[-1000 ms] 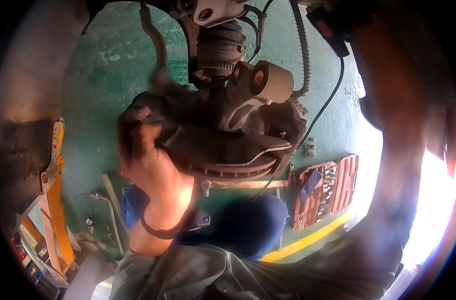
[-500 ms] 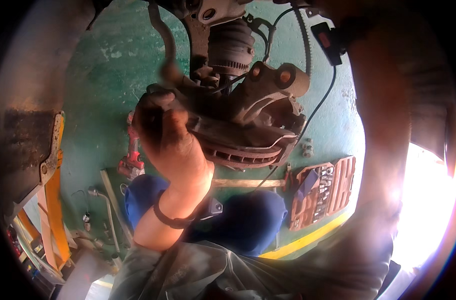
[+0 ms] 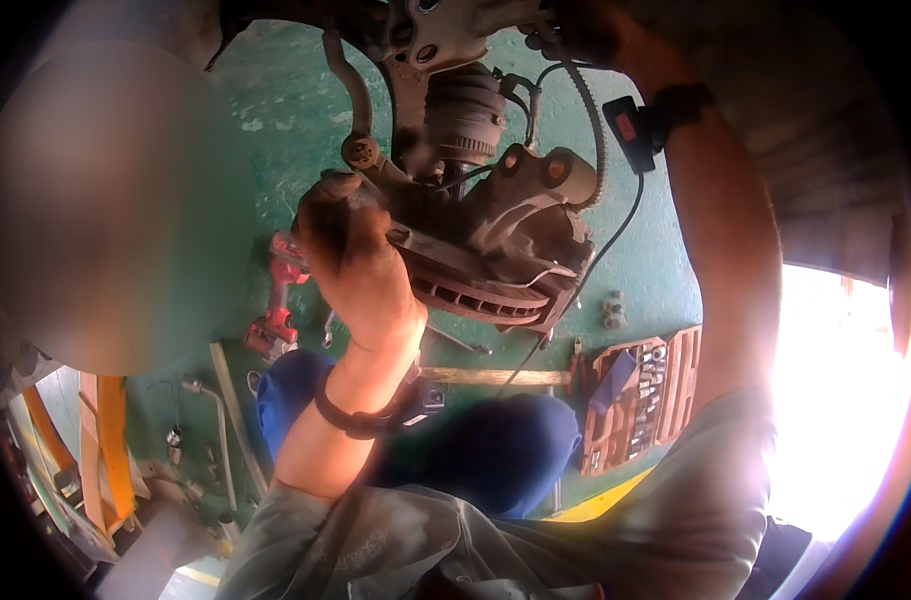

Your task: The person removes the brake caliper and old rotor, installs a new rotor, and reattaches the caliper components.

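A rusty brake disc (image 3: 481, 298) hangs in front of me with its dust shield and a cast steering knuckle (image 3: 516, 205) above it. My left hand (image 3: 351, 255) is closed round the left edge of this assembly, its fingertips hidden behind the metal. Just beyond that hand, a curved arm with a round joint (image 3: 360, 152) comes down. The ribbed rubber boot of a drive shaft (image 3: 464, 105) is behind the knuckle. Up at the top right, my right hand (image 3: 586, 35) reaches beside a cast metal bracket (image 3: 456, 35); shadow hides its fingers.
A red cordless impact wrench (image 3: 276, 300) lies on the green floor left of my knees. Near my knees are a wooden handle (image 3: 496, 376) and an open socket case (image 3: 616, 430). A thin cable (image 3: 621, 235) loops down on the right. A blurred patch covers the far left.
My right hand and forearm have shifted leftward, toward the bracket at the top. My left hand keeps its hold on the knuckle assembly. A blurred patch has come in at the left.
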Demonstrator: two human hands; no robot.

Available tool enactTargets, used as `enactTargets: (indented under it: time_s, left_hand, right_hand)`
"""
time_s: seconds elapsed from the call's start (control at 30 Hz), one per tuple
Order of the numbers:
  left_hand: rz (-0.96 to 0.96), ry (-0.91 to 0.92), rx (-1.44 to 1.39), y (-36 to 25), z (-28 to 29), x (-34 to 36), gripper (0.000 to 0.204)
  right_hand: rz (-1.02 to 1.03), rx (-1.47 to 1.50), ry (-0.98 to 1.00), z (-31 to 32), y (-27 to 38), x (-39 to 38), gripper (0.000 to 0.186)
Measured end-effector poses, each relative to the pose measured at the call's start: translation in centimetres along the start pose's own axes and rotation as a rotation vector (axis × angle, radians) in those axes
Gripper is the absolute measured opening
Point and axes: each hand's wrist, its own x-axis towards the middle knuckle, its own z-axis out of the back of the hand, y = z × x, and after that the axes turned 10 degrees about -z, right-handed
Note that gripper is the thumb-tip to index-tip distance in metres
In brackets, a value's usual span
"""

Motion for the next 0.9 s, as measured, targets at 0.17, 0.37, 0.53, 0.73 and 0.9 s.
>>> enactTargets:
  time_s: [0.17, 0.37, 0.53, 0.73, 0.9]
  left_hand:
    - [-0.030, -0.004, -0.010, 0.2, 0.6, 0.4, 0.026]
    - [-0.037, -0.059, 0.021, 0.6, 0.1, -0.3, 0.022]
    - [0.005, -0.048, -0.029, -0.1, 0.4, -0.1, 0.026]
    - [-0.071, -0.053, -0.026, -0.1, 0.2, 0.1, 0.026]
    - [-0.044, -0.025, -0.073, -0.1, 0.7, 0.4, 0.023]
  right_hand:
    - [0.190, -0.093, 0.105, -0.6, -1.4, -1.2, 0.045]
    - [0.412, -0.824, -0.443, -1.0, -3.9, -4.9, 0.059]
    - [0.417, -0.664, -0.294, -2.1, -5.1, -1.8, 0.034]
    - [0.736, -1.182, -0.452, -2.9, -5.9, -2.1, 0.028]
    - [0.621, -1.244, -0.757, -6.0, -6.0, -4.8, 0.029]
